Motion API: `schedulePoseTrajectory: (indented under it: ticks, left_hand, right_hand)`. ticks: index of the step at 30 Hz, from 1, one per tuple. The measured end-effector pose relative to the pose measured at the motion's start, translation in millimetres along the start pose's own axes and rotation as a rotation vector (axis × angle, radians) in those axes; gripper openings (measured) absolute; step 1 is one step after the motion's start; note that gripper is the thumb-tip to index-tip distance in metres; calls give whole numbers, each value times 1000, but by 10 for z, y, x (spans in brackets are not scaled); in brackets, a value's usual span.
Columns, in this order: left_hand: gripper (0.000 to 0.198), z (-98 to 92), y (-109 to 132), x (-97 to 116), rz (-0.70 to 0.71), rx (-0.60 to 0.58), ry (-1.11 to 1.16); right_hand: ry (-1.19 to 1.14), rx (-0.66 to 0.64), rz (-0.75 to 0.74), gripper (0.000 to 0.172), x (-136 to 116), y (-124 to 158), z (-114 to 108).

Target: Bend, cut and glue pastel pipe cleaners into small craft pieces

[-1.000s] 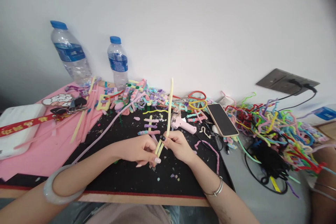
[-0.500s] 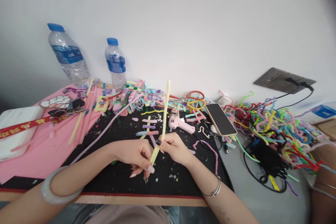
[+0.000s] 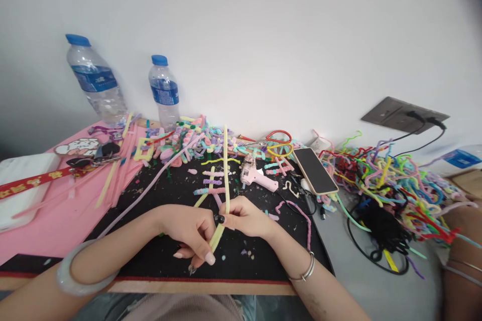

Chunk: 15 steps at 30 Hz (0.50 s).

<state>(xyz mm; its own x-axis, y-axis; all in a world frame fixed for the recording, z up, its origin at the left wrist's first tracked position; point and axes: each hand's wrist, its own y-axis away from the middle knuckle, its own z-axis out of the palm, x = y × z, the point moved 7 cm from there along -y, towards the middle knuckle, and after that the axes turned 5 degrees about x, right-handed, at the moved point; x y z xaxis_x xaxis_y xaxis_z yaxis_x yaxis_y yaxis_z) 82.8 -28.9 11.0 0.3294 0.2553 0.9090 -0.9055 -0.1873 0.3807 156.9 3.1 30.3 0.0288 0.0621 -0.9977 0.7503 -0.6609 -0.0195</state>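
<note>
A pale yellow pipe cleaner (image 3: 226,170) stands upright between my hands, bent where my right hand (image 3: 243,216) pinches it with thumb and finger. Lower down, my left hand (image 3: 194,233) grips its doubled lower part, some of which the fingers hide. Just beyond my hands, on the black mat (image 3: 158,263), lies a figure of pipe cleaners (image 3: 212,181) with a yellow stem and pink, purple and blue crosspieces. A pink glue gun (image 3: 259,179) rests to the right of it.
Behind lie a heap of twisted pipe cleaner pieces (image 3: 188,143) and scissors (image 3: 278,143). A phone (image 3: 315,170) and a tangled pipe cleaner pile (image 3: 395,175) are on the right. Two bottles (image 3: 163,90) stand by the wall. Pink sheets (image 3: 75,210) lie left; another person's arm (image 3: 465,261) shows far right.
The upright part of the yellow pipe cleaner has swung left and now bends at my right fingers. Both hands have shifted slightly left and down, still gripping it.
</note>
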Motion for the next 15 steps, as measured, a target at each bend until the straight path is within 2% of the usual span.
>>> schedulePoseTrajectory:
  ticks: [2, 4, 7, 9, 10, 12, 15]
  left_hand:
    - [29, -26, -13, 19, 24, 38, 3]
    - [31, -128, -28, 69, 88, 186, -10]
    - [33, -386, 38, 194, 233, 592, -126]
    - [32, -504, 143, 288, 322, 848, -311]
    - [31, -527, 192, 336, 363, 939, -437]
    - [26, -508, 255, 418, 444, 1031, -717]
    - [22, -428, 271, 458, 523, 1022, -1031]
  right_hand:
    - [40, 73, -11, 40, 1, -7, -61]
    - [88, 286, -46, 40, -9, -1, -235]
    - [134, 635, -91, 38, -15, 75, -504]
    - [145, 740, -104, 37, -8, 110, -577]
    - [149, 765, -107, 37, -3, 117, -589]
    - [159, 797, -106, 37, 3, 127, -591]
    - [166, 806, -99, 37, 12, 126, -566]
